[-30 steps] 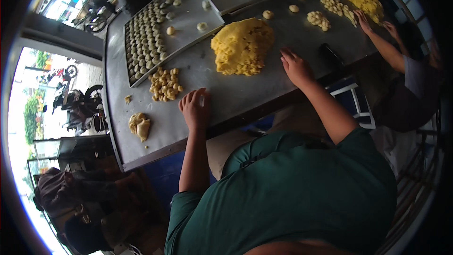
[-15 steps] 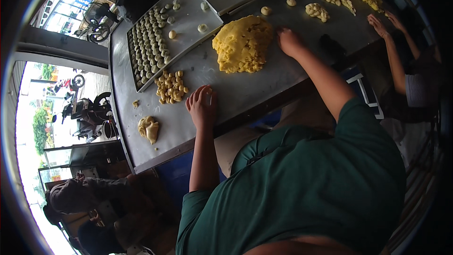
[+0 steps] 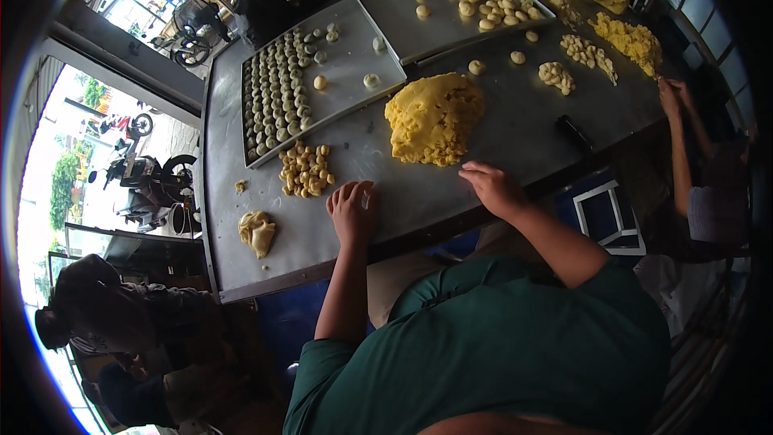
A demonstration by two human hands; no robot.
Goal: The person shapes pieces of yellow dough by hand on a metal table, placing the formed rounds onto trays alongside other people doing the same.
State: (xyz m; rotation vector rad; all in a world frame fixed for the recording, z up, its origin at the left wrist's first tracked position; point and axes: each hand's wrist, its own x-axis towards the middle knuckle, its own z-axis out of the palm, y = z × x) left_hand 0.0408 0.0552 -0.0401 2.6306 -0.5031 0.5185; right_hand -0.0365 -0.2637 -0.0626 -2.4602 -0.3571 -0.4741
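My left hand (image 3: 353, 211) rests near the table's front edge, fingers bent and slightly apart, with a small gap beside the thumb. Just beyond it, to the left, lies a pile of small pale dough pieces (image 3: 306, 171). My right hand (image 3: 493, 188) is at the near right of a big crumbly yellow mound (image 3: 435, 117), its fingers stretched toward the left and apart from the mound. I see nothing held in it. Farther left sits a smooth lump of dough (image 3: 257, 234).
A metal tray (image 3: 350, 40) holds rows of small greenish-grey balls; another tray (image 3: 403, 32) behind holds pale balls. Dough clusters (image 3: 588, 56) and yellow crumbly filling (image 3: 632, 43) lie at right, near another person's hands (image 3: 672, 97). A black object (image 3: 573, 134) lies near the front edge.
My right hand has come from the right side of the yellow mound toward me, its fingers now stretched out. The left hand stays in about the same place. The view has shifted slightly.
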